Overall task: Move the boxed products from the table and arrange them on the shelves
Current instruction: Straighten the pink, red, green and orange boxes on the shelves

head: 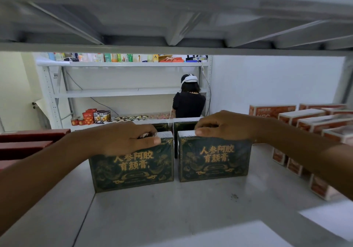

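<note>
Two dark green boxes with gold lettering stand upright side by side on the grey shelf (172,214). My left hand (124,138) grips the top edge of the left green box (133,172), thumb on its front face. My right hand (227,125) grips the top edge of the right green box (214,162) in the same way. Behind them stand two more green boxes (183,127), mostly hidden.
Several red-and-white boxes (309,124) stand in rows on the shelf's right side. Dark red boxes (28,141) are stacked at the left. The shelf above (172,17) hangs low overhead. Beyond, a person in black (189,101) faces another rack with products.
</note>
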